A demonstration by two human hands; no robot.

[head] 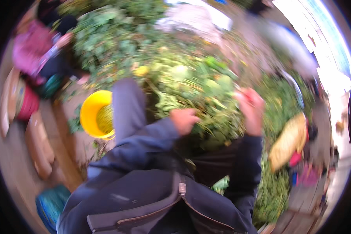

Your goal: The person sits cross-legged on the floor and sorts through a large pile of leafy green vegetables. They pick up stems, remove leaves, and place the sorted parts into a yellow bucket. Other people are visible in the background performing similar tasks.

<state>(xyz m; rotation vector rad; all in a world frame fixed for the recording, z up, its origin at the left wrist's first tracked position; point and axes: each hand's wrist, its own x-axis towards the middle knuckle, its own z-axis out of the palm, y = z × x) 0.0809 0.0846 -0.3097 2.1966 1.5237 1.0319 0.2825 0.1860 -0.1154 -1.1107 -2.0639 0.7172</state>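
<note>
A heap of leafy green plants with stems (193, 84) rises in front of me, partly against my legs. At its near side, my left hand (185, 121) has its fingers curled over the stems. My right hand (251, 109) is raised at the heap's right side, its fingers bent close to the leaves. Motion blur hides whether either hand grips a stem. Left of my knee stands a yellow plastic bucket (87, 112), tilted in view, with small yellow-green pieces (105, 119) inside, too blurred to name.
A person in a pink top (32, 48) sits at the upper left beside more plants (105, 44). Pale sheeting (190, 19) lies beyond my heap. To the right are a yellow sack (289, 142) and more greenery (272, 190). A teal bag (52, 204) sits at lower left, near wooden planks (63, 137).
</note>
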